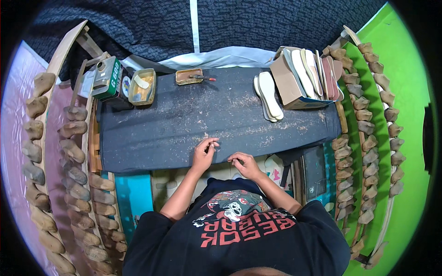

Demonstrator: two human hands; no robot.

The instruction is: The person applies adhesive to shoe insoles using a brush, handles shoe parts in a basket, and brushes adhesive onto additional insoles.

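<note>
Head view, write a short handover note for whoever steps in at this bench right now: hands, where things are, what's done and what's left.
Left hand: on the dark cloth-covered bench, fingertips pinched; whether the grip holds anything is too small to tell.
Right hand: at the near edge of the bench, fingers curled, nothing visible in it.
Things: white insoles stacked on the far right of the bench; more insoles upright in a cardboard box; glue tin and small tray with a brush along the far edge; shoe lasts on racks at both sides.
Done: no insole lies at the hands.
Left: the insole stack looks untouched.
</note>
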